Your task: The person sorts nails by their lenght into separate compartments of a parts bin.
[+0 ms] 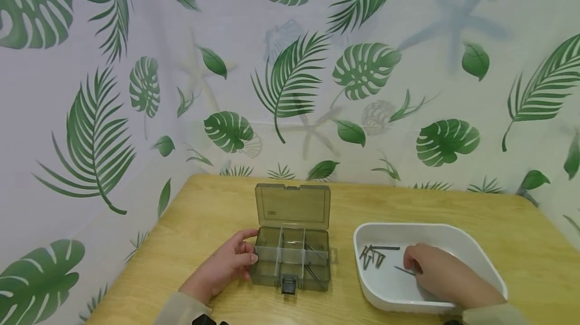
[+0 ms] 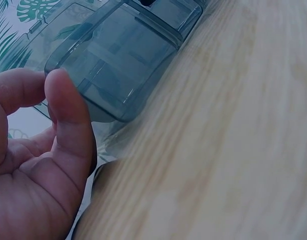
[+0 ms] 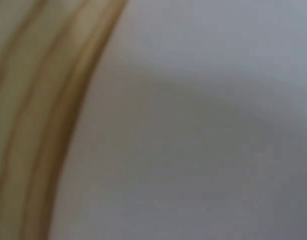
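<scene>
A grey see-through compartment box (image 1: 290, 259) stands on the table with its lid (image 1: 293, 207) raised at the back. My left hand (image 1: 228, 264) grips its left side, and the left wrist view shows a fingertip against the corner of the box (image 2: 128, 65). Dark nails (image 1: 312, 270) lie in the right-hand compartments. My right hand (image 1: 437, 272) reaches into a white tray (image 1: 385, 295) and pinches a thin nail (image 1: 405, 270), its end pointing left. The right wrist view shows just the blurred tray wall (image 3: 193, 150); the hand is hidden there.
Several bronze-coloured screws (image 1: 371, 257) lie at the tray's left end, with a long dark nail (image 1: 385, 248) beside them. The wooden table (image 1: 217, 204) meets a leaf-patterned curtain (image 1: 290, 138) at the back. The tray stands right of the box.
</scene>
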### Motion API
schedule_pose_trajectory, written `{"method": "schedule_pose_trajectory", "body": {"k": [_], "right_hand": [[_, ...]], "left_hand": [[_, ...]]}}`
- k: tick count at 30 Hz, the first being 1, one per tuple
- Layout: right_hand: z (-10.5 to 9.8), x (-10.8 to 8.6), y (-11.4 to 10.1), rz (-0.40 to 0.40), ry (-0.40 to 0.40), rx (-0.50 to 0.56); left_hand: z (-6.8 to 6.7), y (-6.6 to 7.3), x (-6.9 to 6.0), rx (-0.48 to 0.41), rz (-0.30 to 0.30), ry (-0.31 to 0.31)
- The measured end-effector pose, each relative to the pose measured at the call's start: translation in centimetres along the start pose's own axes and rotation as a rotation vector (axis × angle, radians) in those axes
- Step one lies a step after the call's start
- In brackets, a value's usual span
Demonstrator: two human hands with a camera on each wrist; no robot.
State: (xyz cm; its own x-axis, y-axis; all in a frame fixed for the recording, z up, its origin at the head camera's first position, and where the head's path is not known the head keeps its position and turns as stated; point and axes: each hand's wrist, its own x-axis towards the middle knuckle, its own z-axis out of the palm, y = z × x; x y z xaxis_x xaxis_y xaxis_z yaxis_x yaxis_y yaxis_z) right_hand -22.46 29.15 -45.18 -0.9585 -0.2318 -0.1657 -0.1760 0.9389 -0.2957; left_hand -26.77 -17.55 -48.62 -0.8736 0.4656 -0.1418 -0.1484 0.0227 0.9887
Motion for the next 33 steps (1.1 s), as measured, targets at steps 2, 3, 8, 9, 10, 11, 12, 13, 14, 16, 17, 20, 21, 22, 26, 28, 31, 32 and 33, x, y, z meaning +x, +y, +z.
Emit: {"method": "schedule_pose_trajectory", "body": {"k": [2,3,8,9,10,11,12,13,14,16,17,20,21,22,26,28,31,32,33], "right_hand": [[0.0,0.0,0.1,0.003,-0.009,0.005],[0.0,0.0,0.1,0.004,-0.007,0.002],[0.3,-0.4,0.2,0.001,0.006,-0.017],[0.3,-0.4,0.2,-0.006,0.009,-0.019],[0.3,-0.4,0.1,-0.012,0.007,-0.017],[0.2,-0.4,-0.1,-0.020,0.007,-0.016],[0.1,-0.3,-0.2,-0.027,0.010,-0.014],[0.0,-0.3,-0.5,-0.021,0.009,-0.008],[-0.2,-0.3,-0.7,-0.020,0.014,-0.002],[-0.5,-0.4,-1.1,-0.015,0.018,0.028],[-0.6,-0.6,-1.3,-0.017,0.021,0.043],[-0.8,-0.8,-2.0,-0.037,0.043,0.102],[-0.8,-0.9,-2.2,-0.056,0.058,0.118],[-0.9,-1.0,-2.5,-0.076,0.075,0.133],[-1.2,-1.1,-3.8,-0.192,0.142,0.198],[-1.4,-1.1,-4.7,-0.246,0.161,0.227],[-1.8,-0.9,-6.2,-0.299,0.173,0.253],[-1.9,-0.9,-6.7,-0.311,0.180,0.256],[-2.0,-0.7,-7.1,-0.319,0.185,0.259]], "left_hand": [[0.0,0.0,0.0,-0.005,-0.005,-0.003],[0.0,0.1,0.1,-0.007,-0.003,-0.007],[0.1,0.1,-0.1,0.004,-0.002,-0.021],[0.1,0.2,-0.2,0.009,-0.004,-0.019],[0.1,0.3,-0.3,0.013,-0.007,-0.014],[0.1,0.5,-0.3,0.015,-0.007,-0.011],[0.0,0.6,-0.4,0.018,-0.006,-0.007],[0.0,0.7,-0.4,0.019,-0.003,-0.004],[0.0,0.7,-0.5,0.020,0.000,-0.003],[0.1,0.7,-0.5,0.011,-0.002,-0.005],[0.2,0.5,-0.6,0.007,-0.009,-0.009],[0.3,0.0,-0.7,-0.011,-0.033,-0.011],[0.3,-0.1,-0.7,-0.017,-0.041,-0.010],[0.3,-0.2,-0.7,-0.020,-0.045,-0.008],[0.2,-0.2,-0.7,-0.032,-0.033,-0.010],[0.2,0.1,-0.7,-0.029,-0.028,-0.016],[0.2,0.4,-0.6,-0.026,-0.024,-0.021],[0.2,0.5,-0.6,-0.026,-0.025,-0.020],[0.2,0.5,-0.5,-0.026,-0.025,-0.018]]}}
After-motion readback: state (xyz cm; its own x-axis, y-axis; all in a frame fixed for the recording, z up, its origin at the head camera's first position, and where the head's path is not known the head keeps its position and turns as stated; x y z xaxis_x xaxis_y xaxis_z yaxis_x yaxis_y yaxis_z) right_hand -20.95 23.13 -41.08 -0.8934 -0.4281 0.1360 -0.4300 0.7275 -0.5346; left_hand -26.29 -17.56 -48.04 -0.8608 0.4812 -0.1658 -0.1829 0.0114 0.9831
